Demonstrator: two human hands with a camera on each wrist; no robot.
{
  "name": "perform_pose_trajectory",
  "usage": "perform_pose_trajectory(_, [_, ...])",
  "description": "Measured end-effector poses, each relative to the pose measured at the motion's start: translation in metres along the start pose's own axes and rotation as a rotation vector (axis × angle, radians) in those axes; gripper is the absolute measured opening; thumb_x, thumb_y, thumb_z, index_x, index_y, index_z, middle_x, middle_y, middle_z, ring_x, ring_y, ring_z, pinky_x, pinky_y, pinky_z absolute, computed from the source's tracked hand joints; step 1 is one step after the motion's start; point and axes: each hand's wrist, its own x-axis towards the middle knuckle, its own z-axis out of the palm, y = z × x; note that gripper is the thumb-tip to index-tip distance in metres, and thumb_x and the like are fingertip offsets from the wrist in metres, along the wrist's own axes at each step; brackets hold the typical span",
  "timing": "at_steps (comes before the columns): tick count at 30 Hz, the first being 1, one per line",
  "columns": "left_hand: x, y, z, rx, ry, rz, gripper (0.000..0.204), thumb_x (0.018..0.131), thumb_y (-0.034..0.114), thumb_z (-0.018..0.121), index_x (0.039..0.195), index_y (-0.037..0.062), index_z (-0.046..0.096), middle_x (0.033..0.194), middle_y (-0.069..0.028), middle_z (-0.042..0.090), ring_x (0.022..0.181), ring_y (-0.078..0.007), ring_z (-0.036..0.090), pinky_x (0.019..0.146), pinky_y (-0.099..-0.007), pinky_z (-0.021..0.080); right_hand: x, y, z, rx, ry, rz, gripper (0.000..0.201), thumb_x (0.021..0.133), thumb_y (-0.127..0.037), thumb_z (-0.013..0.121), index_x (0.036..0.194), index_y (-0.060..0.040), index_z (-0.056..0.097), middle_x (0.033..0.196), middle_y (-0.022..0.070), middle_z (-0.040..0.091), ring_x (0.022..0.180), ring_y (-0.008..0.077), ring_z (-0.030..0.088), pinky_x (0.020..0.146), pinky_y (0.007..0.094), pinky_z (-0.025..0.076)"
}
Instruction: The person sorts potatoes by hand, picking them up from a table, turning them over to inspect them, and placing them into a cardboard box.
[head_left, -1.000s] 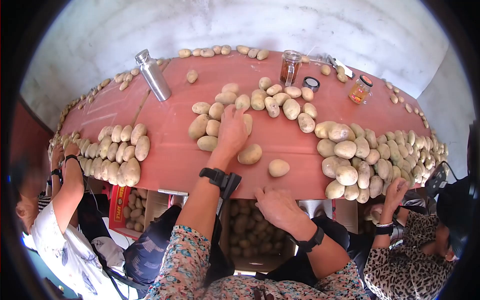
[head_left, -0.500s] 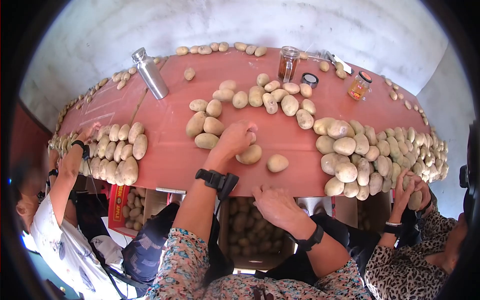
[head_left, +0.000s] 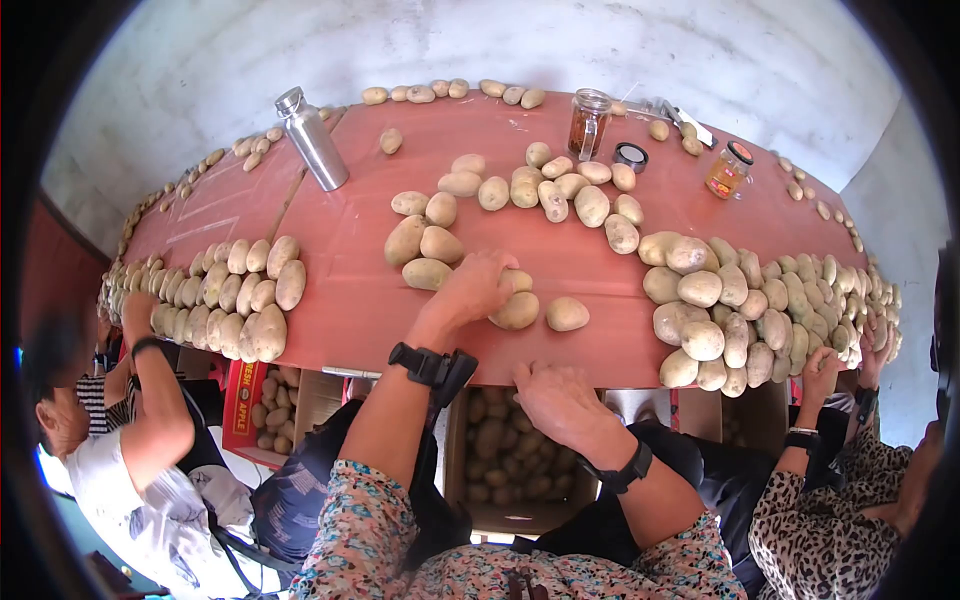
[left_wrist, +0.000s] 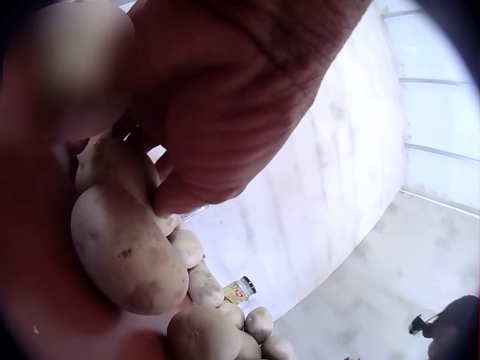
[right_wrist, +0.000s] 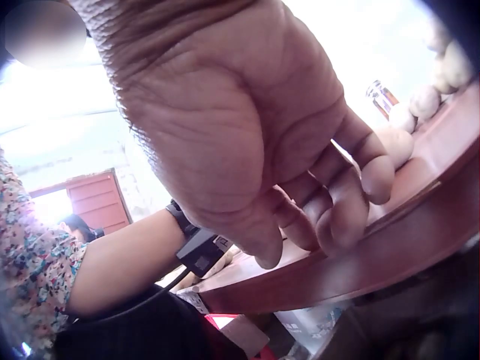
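My left hand (head_left: pixel 474 288) is low over the red table (head_left: pixel 350 300), its fingers curled round a potato (head_left: pixel 519 280) that shows past the fingertips. In the left wrist view this potato (left_wrist: pixel 112 161) is partly hidden by the hand and by a larger potato (left_wrist: pixel 129 251) in front. Close below the hand lies another potato (head_left: pixel 515 312), with a single potato (head_left: pixel 567 314) to its right. My right hand (head_left: pixel 565 400) is at the table's front edge, its fingers loosely bent and holding nothing in the right wrist view.
Potatoes curve across the middle, beginning with one (head_left: pixel 427 273) left of my hand. Dense rows stand left (head_left: pixel 235 295) and right (head_left: pixel 735 310). Farther back are a steel bottle (head_left: pixel 312 140), a glass mug (head_left: pixel 589 125) and a lidded jar (head_left: pixel 729 170). A box of potatoes (head_left: pixel 530 518) is below; people sit both sides.
My left hand has come nearer the front edge from the potato cluster, bringing a potato with it beside the loose one. My right hand stays at the edge.
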Motion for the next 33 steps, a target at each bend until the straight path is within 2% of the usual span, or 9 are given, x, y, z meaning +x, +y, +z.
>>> perform_pose_trajectory(6, [-0.018, 0.007, -0.008, -0.213, -0.035, 0.013, 0.029, 0.08, 0.011, 0.061, 0.108, 0.0029, 0.056, 0.105, -0.0173, 0.061, 0.103, -0.0339, 0.056, 0.088, -0.0397, 0.045, 0.001, -0.001, 0.002, 0.004, 0.01, -0.004, 0.027, 0.084, -0.023, 0.066, 0.094, -0.0005, 0.055, 0.082, 0.0184, 0.063, 0.072, 0.0384, 0.064, 0.06, 0.0477, 0.051])
perform_pose_trajectory(16, [-0.031, 0.014, -0.013, -0.012, 0.035, -0.039, 0.02, 0.075, 0.008, 0.065, 0.091, 0.0055, 0.054, 0.099, -0.0132, 0.053, 0.1, -0.0331, 0.05, 0.088, -0.0422, 0.042, 0.0, 0.001, 0.004, -0.005, 0.137, -0.044, 0.006, 0.085, -0.009, 0.053, 0.086, -0.0025, 0.054, 0.07, 0.0159, 0.06, 0.061, 0.0341, 0.063, 0.052, 0.0449, 0.048])
perform_pose_trajectory(22, [-0.032, 0.036, -0.004, 0.083, 0.26, 0.244, 0.027, 0.076, 0.011, 0.068, 0.1, 0.0053, 0.057, 0.11, -0.0137, 0.054, 0.107, -0.0331, 0.05, 0.09, -0.0419, 0.041, -0.004, 0.017, -0.012, 0.119, 0.002, -0.012, 0.019, 0.085, -0.019, 0.063, 0.09, -0.0015, 0.056, 0.082, 0.0169, 0.061, 0.078, 0.0376, 0.062, 0.068, 0.0448, 0.052])
perform_pose_trajectory(24, [-0.034, 0.052, -0.001, 0.191, 0.295, 0.363, 0.035, 0.076, 0.018, 0.071, 0.107, 0.0077, 0.058, 0.115, -0.0109, 0.054, 0.114, -0.0284, 0.05, 0.093, -0.045, 0.036, -0.002, 0.031, -0.033, 0.163, 0.136, -0.186, 0.015, 0.088, -0.015, 0.056, 0.091, 0.0003, 0.058, 0.085, 0.0171, 0.064, 0.078, 0.0363, 0.064, 0.065, 0.0411, 0.051])
perform_pose_trajectory(26, [-0.037, 0.062, 0.008, 0.212, 0.275, 0.385, 0.039, 0.076, 0.02, 0.071, 0.109, 0.0077, 0.058, 0.116, -0.0113, 0.054, 0.115, -0.0287, 0.05, 0.095, -0.0459, 0.035, -0.01, 0.031, -0.043, 0.572, 0.583, 0.081, 0.017, 0.092, -0.017, 0.056, 0.09, 0.0002, 0.06, 0.081, 0.0144, 0.063, 0.073, 0.0274, 0.064, 0.065, 0.0379, 0.05])
perform_pose_trajectory(27, [-0.038, 0.066, 0.014, 0.243, 0.265, 0.414, 0.042, 0.076, 0.022, 0.072, 0.112, 0.0077, 0.057, 0.118, -0.0116, 0.054, 0.116, -0.0289, 0.049, 0.096, -0.0467, 0.034, -0.01, 0.036, -0.05, 0.93, 0.592, 0.203, 0.017, 0.095, -0.014, 0.054, 0.089, 0.0003, 0.06, 0.074, 0.0081, 0.058, 0.066, 0.0138, 0.056, 0.062, 0.0315, 0.047])
perform_pose_trajectory(28, [-0.038, 0.07, 0.018, 0.297, 0.252, 0.435, 0.045, 0.076, 0.025, 0.072, 0.115, 0.0088, 0.056, 0.116, -0.011, 0.055, 0.118, -0.028, 0.049, 0.096, -0.0492, 0.032, -0.006, 0.048, -0.048, 0.959, 0.726, 0.175, 0.017, 0.096, -0.014, 0.052, 0.089, -0.0006, 0.06, 0.067, 0.0012, 0.052, 0.064, 0.0049, 0.044, 0.059, 0.0239, 0.042])
perform_pose_trajectory(29, [-0.039, 0.073, 0.024, 0.282, 0.23, 0.426, 0.045, 0.076, 0.025, 0.072, 0.115, 0.0088, 0.056, 0.116, -0.011, 0.055, 0.118, -0.028, 0.049, 0.096, -0.0492, 0.032, -0.008, 0.046, -0.058, 1.088, 0.729, 0.283, 0.018, 0.097, -0.015, 0.052, 0.088, -0.0018, 0.06, 0.065, -0.0026, 0.05, 0.061, 0.0026, 0.042, 0.056, 0.0203, 0.038])
perform_pose_trajectory(33, [-0.036, 0.074, 0.045, 0.425, 0.197, 0.448, 0.044, 0.077, 0.024, 0.07, 0.117, 0.0106, 0.057, 0.113, -0.0083, 0.057, 0.108, -0.024, 0.056, 0.089, -0.0486, 0.033, -0.005, 0.043, -0.059, 1.164, 0.759, 0.252, 0.018, 0.097, -0.015, 0.052, 0.086, -0.0025, 0.06, 0.063, -0.0038, 0.048, 0.058, 0.0027, 0.04, 0.053, 0.0208, 0.036])
